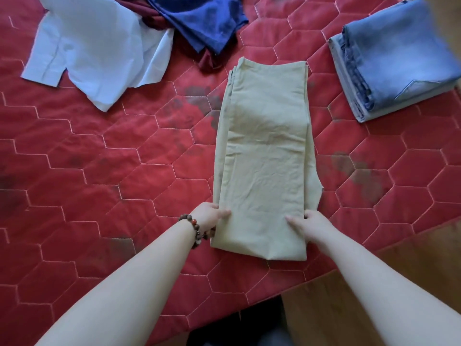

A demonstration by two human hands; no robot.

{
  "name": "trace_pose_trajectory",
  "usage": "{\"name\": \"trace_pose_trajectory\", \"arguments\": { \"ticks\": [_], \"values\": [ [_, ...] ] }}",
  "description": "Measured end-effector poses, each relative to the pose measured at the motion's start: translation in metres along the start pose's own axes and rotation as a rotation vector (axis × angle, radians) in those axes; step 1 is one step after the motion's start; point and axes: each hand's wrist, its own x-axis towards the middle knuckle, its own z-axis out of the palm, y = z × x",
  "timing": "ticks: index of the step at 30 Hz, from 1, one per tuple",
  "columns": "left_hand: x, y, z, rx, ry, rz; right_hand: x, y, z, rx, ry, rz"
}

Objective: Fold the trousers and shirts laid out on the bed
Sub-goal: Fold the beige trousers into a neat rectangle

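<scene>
Red quilted bedcover (104,156) under folded khaki trousers (264,151), wooden floor (349,308) beside.

I see a red quilted bed cover (99,156) stitched in pale hexagon outlines, with dark grey blotches across it. The folded trousers (264,158) are plain khaki-beige. The folded jeans (399,58) are faded light blue denim. The shirt (94,46) is pale blue-white. A deep blue garment (207,21) overlies a maroon one (149,18). The bead bracelet (195,227) mixes brown, red and white beads.
</scene>
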Motion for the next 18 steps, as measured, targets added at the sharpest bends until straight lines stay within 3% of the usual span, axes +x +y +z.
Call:
{"name": "trace_pose_trajectory", "arguments": {
  "ticks": [4,9,15,18],
  "values": [
    [-0.015,-0.012,-0.002,-0.01,-0.041,0.101,-0.023,0.017,0.003,0.158,0.019,-0.121],
    [-0.041,-0.035,-0.013,-0.215,-0.199,0.265,-0.06,0.027,-0.007,0.291,-0.027,-0.236],
    [-0.034,-0.072,-0.001,-0.116,-0.21,0.097,-0.066,0.062,0.012,0.209,-0.11,-0.092],
    [-0.027,-0.068,0.007,-0.222,-0.141,0.073,-0.058,0.065,0.018,0.276,-0.105,-0.067]
  ]
}}
